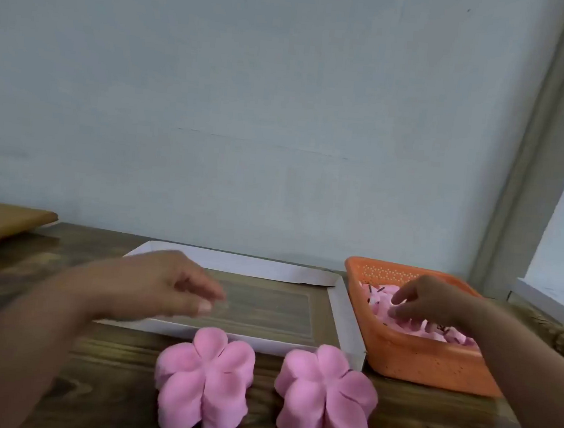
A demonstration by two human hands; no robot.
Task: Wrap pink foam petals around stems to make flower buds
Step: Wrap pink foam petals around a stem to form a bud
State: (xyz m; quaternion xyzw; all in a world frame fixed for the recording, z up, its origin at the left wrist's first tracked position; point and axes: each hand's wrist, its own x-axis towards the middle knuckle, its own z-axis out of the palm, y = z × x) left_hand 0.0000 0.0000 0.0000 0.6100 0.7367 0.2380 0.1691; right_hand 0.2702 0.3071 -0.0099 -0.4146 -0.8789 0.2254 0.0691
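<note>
Two stacks of pink flower-shaped foam petals stand on the wooden table near its front edge: the left stack [205, 381] and the right stack [325, 399]. An orange basket [431, 367] at the right holds pink buds [384, 311] with dark stems. My right hand [433, 304] reaches into the basket, its fingertips touching the pink pieces; I cannot see whether it holds one. My left hand [151, 284] hovers blurred over the white-framed tray [346, 322], fingers loosely curled, holding nothing that I can see.
A brown cardboard sheet [0, 223] lies at the far left of the table. The pale wall [282, 111] rises right behind the tray. A white-framed ledge [552, 302] stands at the far right beyond the basket.
</note>
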